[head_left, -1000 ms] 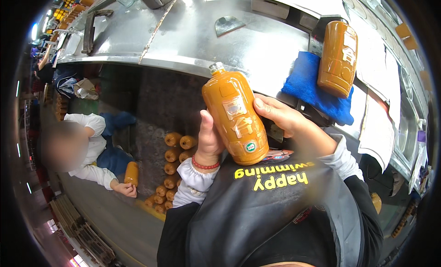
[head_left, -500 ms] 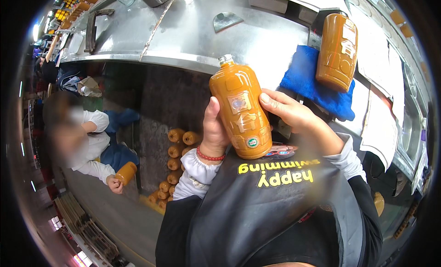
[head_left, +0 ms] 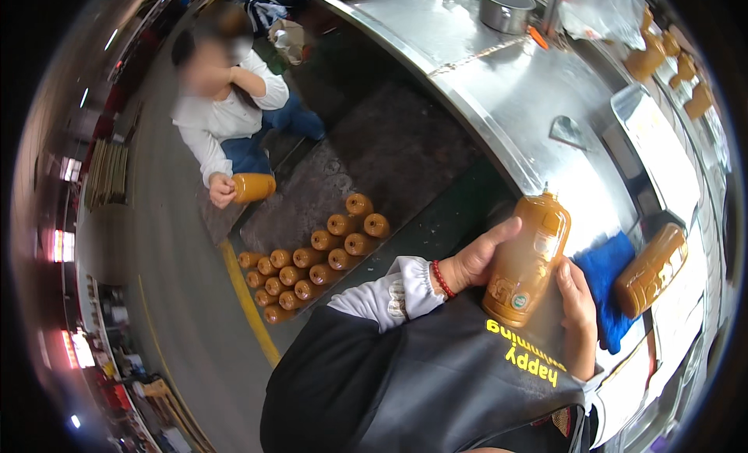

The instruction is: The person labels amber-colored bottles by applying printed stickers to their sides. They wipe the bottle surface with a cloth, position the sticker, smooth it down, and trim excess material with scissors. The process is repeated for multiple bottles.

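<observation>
An amber-brown bottle [head_left: 523,270] with raised panels, a small green-and-white round sticker and a narrow neck stands tilted in front of my chest. My left hand [head_left: 481,260], with a red bead bracelet at the wrist, grips its left side; the thumb points up along it and the other fingers are hidden behind. Beside the bottle's right edge is my right hand [head_left: 578,309], fingers pointing up and loosely apart, with a narrow gap to the glass. A second brown bottle [head_left: 653,272] lies at the right, next to a crumpled blue cloth [head_left: 612,285].
A metal worktable [head_left: 538,87] runs along the far side, with a metal pot [head_left: 505,9] and a flat grey scraper-like piece [head_left: 570,131]. Several brown bottles [head_left: 294,275] stand in rows at lower left. A seated co-worker [head_left: 234,114] holds another brown bottle [head_left: 254,188].
My view has turned to the right, so the bottle sits further right in it. My right thumb has come off the bottle's face to its right side. My left hand still grips it.
</observation>
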`<state>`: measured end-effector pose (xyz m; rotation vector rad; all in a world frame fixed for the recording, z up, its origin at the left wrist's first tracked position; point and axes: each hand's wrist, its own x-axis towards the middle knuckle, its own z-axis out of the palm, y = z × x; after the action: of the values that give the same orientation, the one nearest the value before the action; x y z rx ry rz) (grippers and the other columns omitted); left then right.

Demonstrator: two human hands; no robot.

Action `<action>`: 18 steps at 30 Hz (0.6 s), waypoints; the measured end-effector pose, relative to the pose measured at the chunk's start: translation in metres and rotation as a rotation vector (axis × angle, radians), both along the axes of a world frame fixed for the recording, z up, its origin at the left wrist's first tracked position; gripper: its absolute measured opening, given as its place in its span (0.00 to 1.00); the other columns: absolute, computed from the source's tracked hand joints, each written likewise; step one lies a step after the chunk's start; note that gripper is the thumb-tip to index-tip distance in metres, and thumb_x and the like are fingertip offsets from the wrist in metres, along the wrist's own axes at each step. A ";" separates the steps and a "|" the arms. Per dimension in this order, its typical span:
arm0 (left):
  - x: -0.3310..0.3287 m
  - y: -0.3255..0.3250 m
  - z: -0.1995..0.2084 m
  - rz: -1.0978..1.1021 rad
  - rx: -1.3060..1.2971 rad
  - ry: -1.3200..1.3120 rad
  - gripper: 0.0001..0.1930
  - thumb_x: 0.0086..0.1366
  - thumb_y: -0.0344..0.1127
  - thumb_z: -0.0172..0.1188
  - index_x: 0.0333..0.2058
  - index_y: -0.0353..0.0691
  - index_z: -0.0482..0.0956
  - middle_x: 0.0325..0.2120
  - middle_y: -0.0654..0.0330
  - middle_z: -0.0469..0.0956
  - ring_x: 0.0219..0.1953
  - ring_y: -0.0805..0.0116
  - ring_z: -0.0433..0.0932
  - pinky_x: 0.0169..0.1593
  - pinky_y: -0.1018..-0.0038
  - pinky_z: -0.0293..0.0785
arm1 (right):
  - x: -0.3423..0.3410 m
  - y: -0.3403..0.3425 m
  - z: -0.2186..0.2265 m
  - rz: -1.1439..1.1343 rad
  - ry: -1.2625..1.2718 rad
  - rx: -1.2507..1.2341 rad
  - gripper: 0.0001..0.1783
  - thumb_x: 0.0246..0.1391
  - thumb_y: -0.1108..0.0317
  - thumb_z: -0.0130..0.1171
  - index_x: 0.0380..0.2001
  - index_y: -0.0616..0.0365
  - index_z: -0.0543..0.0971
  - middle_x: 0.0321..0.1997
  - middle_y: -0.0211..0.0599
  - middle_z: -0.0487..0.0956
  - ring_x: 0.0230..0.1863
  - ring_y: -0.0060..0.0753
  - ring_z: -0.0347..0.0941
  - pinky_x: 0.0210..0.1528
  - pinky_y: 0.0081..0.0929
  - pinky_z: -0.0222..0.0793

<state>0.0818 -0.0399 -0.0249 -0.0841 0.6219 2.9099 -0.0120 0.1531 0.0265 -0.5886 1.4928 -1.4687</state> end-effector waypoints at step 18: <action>-0.024 -0.034 0.011 0.100 0.011 0.166 0.36 0.70 0.62 0.53 0.65 0.40 0.64 0.56 0.55 0.75 0.56 0.65 0.77 0.59 0.64 0.75 | 0.019 0.013 0.017 0.030 0.784 0.151 0.72 0.33 0.32 0.73 0.74 0.61 0.51 0.71 0.49 0.66 0.60 0.42 0.71 0.54 0.34 0.72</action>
<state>0.0576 -0.0738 -0.0137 0.1333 0.6450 3.0384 0.0065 0.1661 0.0435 -1.1705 2.1482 -1.1258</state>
